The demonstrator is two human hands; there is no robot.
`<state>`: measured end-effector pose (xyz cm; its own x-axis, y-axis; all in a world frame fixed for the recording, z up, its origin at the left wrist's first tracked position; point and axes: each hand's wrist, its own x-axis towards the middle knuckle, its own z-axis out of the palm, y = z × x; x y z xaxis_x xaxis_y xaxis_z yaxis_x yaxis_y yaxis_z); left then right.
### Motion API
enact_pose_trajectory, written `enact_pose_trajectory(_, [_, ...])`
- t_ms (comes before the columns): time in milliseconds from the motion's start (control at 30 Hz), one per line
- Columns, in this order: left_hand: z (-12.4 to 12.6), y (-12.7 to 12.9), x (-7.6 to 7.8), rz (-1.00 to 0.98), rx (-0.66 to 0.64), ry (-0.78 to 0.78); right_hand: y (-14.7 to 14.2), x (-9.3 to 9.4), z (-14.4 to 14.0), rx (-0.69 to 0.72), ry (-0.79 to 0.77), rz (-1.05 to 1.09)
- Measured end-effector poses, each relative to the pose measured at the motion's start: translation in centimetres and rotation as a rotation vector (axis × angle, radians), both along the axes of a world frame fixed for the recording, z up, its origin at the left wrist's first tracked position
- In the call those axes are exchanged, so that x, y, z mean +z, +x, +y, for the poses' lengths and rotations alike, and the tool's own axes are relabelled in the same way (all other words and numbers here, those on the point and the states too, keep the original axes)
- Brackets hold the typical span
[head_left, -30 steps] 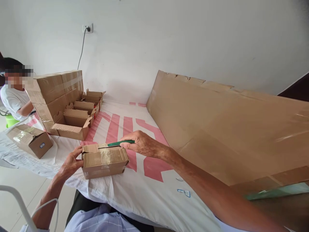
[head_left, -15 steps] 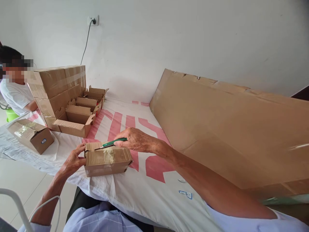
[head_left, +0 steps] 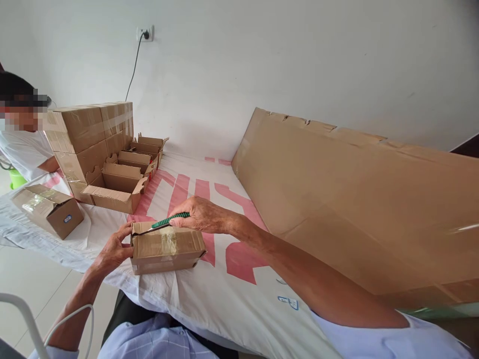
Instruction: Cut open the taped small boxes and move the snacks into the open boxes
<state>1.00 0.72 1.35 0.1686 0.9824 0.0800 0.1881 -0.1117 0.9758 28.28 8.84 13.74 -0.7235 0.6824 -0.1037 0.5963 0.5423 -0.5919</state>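
Observation:
A small taped cardboard box (head_left: 167,249) lies on the white cloth with red markings (head_left: 209,294) at the near edge. My left hand (head_left: 112,248) grips the box's left end. My right hand (head_left: 200,215) holds a green-handled utility knife (head_left: 164,222). The blade's tip rests on the top of the box near its left end, along the taped seam.
A stack of sealed cartons (head_left: 86,134) and several open small boxes (head_left: 119,184) stand at the far left. Another taped box (head_left: 48,209) lies at the left edge. A person in white (head_left: 20,134) sits behind the stack. A big flat cardboard sheet (head_left: 355,199) leans along the right.
My right hand has drawn the knife leftward along the top of the box, toward its left end. My left hand keeps its hold on the box.

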Motion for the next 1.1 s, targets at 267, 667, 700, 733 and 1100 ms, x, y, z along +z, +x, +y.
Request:
enact_pose_trajectory(267, [-0.2, 0.3, 0.5, 0.002, -0.002, -0.001, 0.2, 1.3, -0.4, -0.026, 0.067, -0.206])
enact_pose_trajectory(667, [0.7, -0.1, 0.6, 0.161, 0.056, -0.008, 3.6, -0.7, -1.1, -0.081, 0.095, -0.223])
enact_pose_trajectory(700, [0.7, 0.1, 0.7, 0.171, 0.039, -0.003, 4.0, -0.9, -1.2, -0.092, 0.088, -0.209])
enact_pose_trajectory(733, [0.8, 0.3, 0.8, 0.177, 0.023, 0.005, 4.1, -1.1, -1.3, -0.1, 0.093, -0.197])
enact_pose_trajectory(1100, [0.8, 1.1, 1.3, 0.231, -0.016, 0.016, 5.3, -2.1, -1.9, -0.129, 0.086, -0.152])
